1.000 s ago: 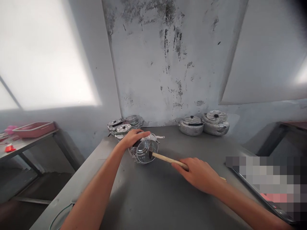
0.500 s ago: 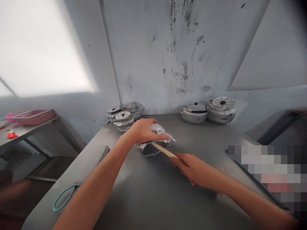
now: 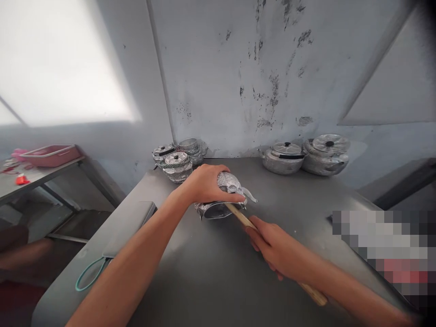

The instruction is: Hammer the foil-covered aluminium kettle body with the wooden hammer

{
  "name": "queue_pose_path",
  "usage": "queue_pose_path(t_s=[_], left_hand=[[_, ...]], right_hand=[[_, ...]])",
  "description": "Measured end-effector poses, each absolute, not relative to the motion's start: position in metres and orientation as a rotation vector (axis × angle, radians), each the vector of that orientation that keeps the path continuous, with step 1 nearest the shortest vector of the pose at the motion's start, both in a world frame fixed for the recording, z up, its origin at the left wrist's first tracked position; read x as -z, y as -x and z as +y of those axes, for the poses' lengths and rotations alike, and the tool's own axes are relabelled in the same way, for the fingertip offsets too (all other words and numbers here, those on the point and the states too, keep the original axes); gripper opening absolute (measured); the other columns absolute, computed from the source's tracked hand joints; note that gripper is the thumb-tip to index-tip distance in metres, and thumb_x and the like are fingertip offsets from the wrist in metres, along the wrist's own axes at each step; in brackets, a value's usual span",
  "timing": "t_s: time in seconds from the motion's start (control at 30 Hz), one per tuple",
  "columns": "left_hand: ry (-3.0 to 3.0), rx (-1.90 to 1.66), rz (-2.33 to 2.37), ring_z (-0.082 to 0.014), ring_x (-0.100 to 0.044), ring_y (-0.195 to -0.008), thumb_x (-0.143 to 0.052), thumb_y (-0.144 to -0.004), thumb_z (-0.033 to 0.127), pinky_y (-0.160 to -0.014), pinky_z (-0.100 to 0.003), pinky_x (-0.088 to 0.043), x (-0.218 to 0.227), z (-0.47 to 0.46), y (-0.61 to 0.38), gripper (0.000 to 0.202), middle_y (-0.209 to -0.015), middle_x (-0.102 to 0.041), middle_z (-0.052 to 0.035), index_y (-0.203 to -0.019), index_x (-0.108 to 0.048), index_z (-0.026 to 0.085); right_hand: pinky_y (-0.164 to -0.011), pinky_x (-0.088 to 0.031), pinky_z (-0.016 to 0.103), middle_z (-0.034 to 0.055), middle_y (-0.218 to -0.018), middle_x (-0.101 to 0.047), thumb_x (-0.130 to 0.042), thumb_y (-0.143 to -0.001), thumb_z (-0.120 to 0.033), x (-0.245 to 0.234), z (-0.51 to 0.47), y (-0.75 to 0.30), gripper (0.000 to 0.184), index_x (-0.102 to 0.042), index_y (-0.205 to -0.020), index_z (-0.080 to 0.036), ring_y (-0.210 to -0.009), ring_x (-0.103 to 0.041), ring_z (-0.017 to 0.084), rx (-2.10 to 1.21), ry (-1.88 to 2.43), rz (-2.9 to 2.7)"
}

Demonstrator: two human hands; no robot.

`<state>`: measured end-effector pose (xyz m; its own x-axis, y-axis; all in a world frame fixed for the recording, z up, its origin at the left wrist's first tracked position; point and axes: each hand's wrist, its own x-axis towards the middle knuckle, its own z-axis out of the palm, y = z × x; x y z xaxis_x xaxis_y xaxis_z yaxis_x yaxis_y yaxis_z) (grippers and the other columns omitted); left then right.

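Pot (image 3: 230, 181) is tipped, grasped by the left hand (image 3: 207, 184); the right hand (image 3: 272, 240) is clenched around a stick (image 3: 239, 215) entering its mouth.

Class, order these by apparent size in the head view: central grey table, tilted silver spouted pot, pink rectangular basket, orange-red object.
Central table
Pot and basket: unsure; left hand covers part of the pot
Orange-red object

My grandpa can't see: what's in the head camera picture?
A person's left hand holds a tipped silvery pot at a gray table; the right hand holds a wooden stick reaching into its mouth. Metal pots stand behind.
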<state>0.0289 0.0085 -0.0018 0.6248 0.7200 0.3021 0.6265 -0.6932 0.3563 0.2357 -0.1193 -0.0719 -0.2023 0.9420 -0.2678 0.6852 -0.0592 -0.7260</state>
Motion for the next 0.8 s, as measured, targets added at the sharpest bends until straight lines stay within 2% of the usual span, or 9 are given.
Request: queue_pose_path(t_s=[0.1,0.23,0.3,0.37,0.43,0.5,0.6,0.8], left_hand=[[-2.634,-0.660,1.092,-0.0290,-0.068,-0.097,-0.062,-0.065,0.087,-0.082,-0.038,-0.051,0.004,0.010,-0.029,0.087,-0.107,-0.074,-0.0056,-0.123,-0.066,0.022],[-2.648,-0.712,1.109,-0.0307,-0.067,-0.101,-0.061,-0.066,0.087,-0.083,-0.039,-0.051,0.006,0.010,-0.030,0.087,-0.113,-0.073,-0.0063,-0.124,-0.065,0.023],[-2.654,-0.723,1.127,-0.0322,-0.066,-0.105,-0.060,-0.065,0.088,-0.084,-0.040,-0.051,0.008,0.009,-0.032,0.089,-0.117,-0.072,-0.0068,-0.125,-0.064,0.023],[-2.661,-0.710,1.138,-0.0330,-0.066,-0.107,-0.060,-0.065,0.089,-0.085,-0.040,-0.051,0.008,0.008,-0.033,0.091,-0.119,-0.072,-0.0071,-0.127,-0.063,0.023],[-2.672,-0.693,1.136,-0.0332,-0.066,-0.108,-0.058,-0.065,0.089,-0.088,-0.041,-0.051,0.008,0.008,-0.035,0.092,-0.120,-0.072,-0.0070,-0.128,-0.063,0.023],[-2.688,-0.686,1.131,-0.0333,-0.065,-0.110,-0.057,-0.066,0.090,-0.091,-0.042,-0.050,0.008,0.007,-0.035,0.092,-0.122,-0.071,-0.0065,-0.130,-0.062,0.023],[-2.703,-0.681,1.125,-0.0332,-0.065,-0.112,-0.056,-0.067,0.089,-0.092,-0.041,-0.050,0.008,0.007,-0.034,0.093,-0.124,-0.070,-0.0057,-0.132,-0.061,0.024],[-2.723,-0.643,1.090,-0.0324,-0.064,-0.111,-0.053,-0.066,0.092,-0.093,-0.042,-0.049,0.010,0.006,-0.035,0.098,-0.127,-0.069,-0.0062,-0.136,-0.058,0.023]], right_hand=[[-0.052,-0.039,0.027,-0.0024,-0.068,-0.056,-0.032,-0.103,-0.043,0.074,-0.120,-0.235,0.031,-0.046,-0.083,-0.025,-0.056,-0.049,0.013,-0.894,1.723,-1.946],[-0.055,-0.037,0.029,-0.0026,-0.067,-0.054,-0.030,-0.104,-0.047,0.072,-0.122,-0.233,0.035,-0.046,-0.082,-0.025,-0.057,-0.046,0.014,-0.940,1.728,-1.919],[-0.058,-0.039,0.030,-0.0022,-0.070,-0.055,-0.029,-0.104,-0.047,0.069,-0.124,-0.230,0.032,-0.050,-0.092,-0.026,-0.060,-0.049,0.015,-0.989,1.706,-1.897],[-0.060,-0.040,0.030,-0.0022,-0.073,-0.056,-0.029,-0.104,-0.045,0.066,-0.125,-0.227,0.030,-0.051,-0.113,-0.027,-0.063,-0.052,0.017,-1.013,1.695,-1.869],[-0.059,-0.040,0.030,-0.0031,-0.071,-0.055,-0.028,-0.104,-0.044,0.063,-0.126,-0.224,0.036,-0.043,-0.134,-0.030,-0.062,-0.052,0.018,-1.031,1.699,-1.838],[-0.057,-0.038,0.029,-0.0046,-0.068,-0.051,-0.027,-0.104,-0.043,0.062,-0.128,-0.222,0.043,-0.035,-0.145,-0.032,-0.059,-0.049,0.018,-1.037,1.714,-1.823],[-0.055,-0.036,0.028,-0.0056,-0.067,-0.049,-0.027,-0.105,-0.040,0.066,-0.131,-0.221,0.048,-0.030,-0.152,-0.033,-0.057,-0.046,0.017,-0.965,1.716,-1.855],[-0.064,-0.042,0.027,-0.0008,-0.083,-0.062,-0.029,-0.105,-0.034,0.085,-0.136,-0.224,0.052,-0.031,-0.156,-0.027,-0.065,-0.052,0.016,-0.773,1.660,-1.968]])
